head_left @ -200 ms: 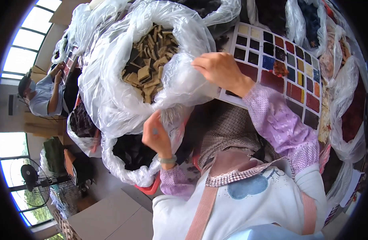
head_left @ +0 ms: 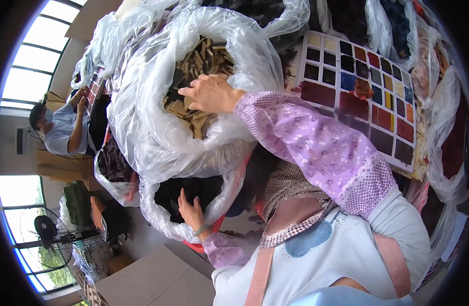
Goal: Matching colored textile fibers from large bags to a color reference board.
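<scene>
A large clear plastic bag has its mouth rolled back around a heap of small flat tan and olive-brown pieces. My right hand reaches over this heap with fingers apart, its fingertips at the pieces; whether they touch is hard to tell. Nearer me, a second lined bag holds black pieces. Over its mouth my left hand is spread, holding nothing that I can see. Purple patterned sleeves cover both my forearms.
At right lies a white board with rows of coloured swatches; a loose reddish-brown tuft rests on it. More plastic bags of dark material stand beyond it. At far left sits a masked person near a similar board. A fan stands lower left.
My right hand has moved left from the bag's right rim to over the tan pieces, its fingers spreading. My left hand has dropped nearer me, from between the bags to over the black pieces.
</scene>
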`<state>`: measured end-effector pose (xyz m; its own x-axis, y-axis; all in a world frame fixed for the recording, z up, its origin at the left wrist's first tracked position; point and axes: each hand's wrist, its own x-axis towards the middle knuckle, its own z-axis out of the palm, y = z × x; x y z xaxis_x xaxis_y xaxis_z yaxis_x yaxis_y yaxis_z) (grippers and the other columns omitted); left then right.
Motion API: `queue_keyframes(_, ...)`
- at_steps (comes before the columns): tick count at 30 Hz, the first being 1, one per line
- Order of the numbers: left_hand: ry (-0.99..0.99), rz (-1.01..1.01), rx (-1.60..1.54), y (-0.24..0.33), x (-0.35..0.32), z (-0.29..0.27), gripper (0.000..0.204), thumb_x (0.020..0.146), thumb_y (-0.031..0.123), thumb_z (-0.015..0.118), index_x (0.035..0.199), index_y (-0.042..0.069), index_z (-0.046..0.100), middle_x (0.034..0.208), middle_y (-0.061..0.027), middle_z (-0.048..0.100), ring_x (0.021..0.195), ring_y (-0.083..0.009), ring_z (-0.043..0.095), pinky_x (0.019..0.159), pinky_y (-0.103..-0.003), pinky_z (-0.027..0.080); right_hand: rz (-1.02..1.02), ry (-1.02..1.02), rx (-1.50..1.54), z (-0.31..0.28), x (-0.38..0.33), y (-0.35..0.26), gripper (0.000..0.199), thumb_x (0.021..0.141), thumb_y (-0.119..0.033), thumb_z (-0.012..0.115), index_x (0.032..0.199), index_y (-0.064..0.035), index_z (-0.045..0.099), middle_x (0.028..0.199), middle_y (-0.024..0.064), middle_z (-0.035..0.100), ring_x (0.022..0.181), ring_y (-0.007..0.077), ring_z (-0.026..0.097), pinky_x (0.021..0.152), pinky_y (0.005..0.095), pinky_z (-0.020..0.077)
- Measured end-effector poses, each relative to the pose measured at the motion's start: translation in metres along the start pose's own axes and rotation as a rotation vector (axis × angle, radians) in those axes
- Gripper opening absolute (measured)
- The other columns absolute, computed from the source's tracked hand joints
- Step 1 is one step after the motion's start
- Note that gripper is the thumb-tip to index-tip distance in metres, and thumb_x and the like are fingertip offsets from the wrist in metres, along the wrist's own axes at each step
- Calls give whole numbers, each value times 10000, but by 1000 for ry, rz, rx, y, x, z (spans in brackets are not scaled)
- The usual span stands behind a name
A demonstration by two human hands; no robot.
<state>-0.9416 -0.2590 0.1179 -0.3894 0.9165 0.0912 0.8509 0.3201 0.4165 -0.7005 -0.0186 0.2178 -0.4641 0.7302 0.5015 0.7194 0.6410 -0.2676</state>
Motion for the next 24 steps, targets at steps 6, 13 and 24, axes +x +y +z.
queue_keyframes(6,80,77,123,-29,6,25,409,632,48,626,1038,89,589,1020,-169,507,946,-348,469,827,-417,375,49,-232,117,47,9,0,201,772,-285,560,902,-139,610,813,97,613,785,251,616,681,358,507)
queue_keyframes(13,51,208,145,-26,9,8,322,578,22,673,892,85,635,894,-108,598,844,-284,567,759,-368,439,-109,282,107,35,1,17,134,761,-209,553,810,-95,605,709,70,567,676,209,607,595,316,511)
queue_keyframes(24,-232,-305,360,-25,-12,-13,280,663,206,684,924,131,614,828,-101,647,832,-289,609,742,-377,468,101,-289,241,14,-19,35,374,759,-72,517,1121,-166,498,909,150,617,857,298,608,779,398,471)
